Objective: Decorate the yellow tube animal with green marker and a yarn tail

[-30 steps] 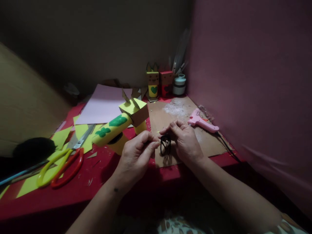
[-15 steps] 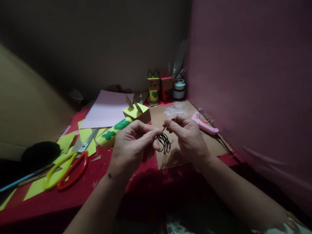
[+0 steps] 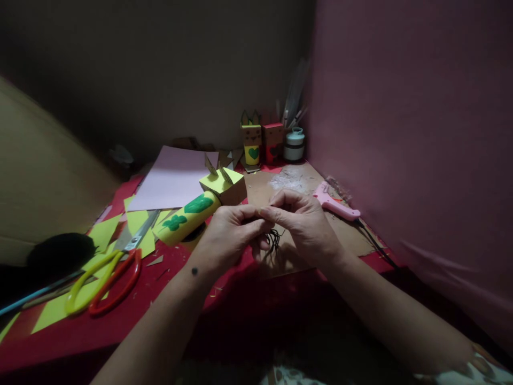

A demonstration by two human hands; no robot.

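A small looped bundle of black yarn (image 3: 273, 241) hangs beneath my fingertips, partly hidden by them. My left hand (image 3: 236, 230) is closed in a pinch on the bundle. Thumb and finger of my right hand (image 3: 300, 219) are pressed together against the left fingertips, at the top of the yarn; the strand between them is covered. Just behind my left hand lies a yellow paper tube (image 3: 186, 216) with green painted shapes. Touching it is a cardboard box head (image 3: 224, 184) with a yellow top and two upright ears.
Scissors (image 3: 120, 267) with yellow and red handles lie left among yellow paper scraps, near a dark yarn ball (image 3: 62, 251). A pink glue gun (image 3: 334, 203) rests at right on cardboard (image 3: 352, 235). Two box figures (image 3: 251, 147) and a pale jar (image 3: 294, 145) stand behind.
My hands have come together, and the fingertips now meet where a short strand showed between them. Less of the yarn bundle is visible.
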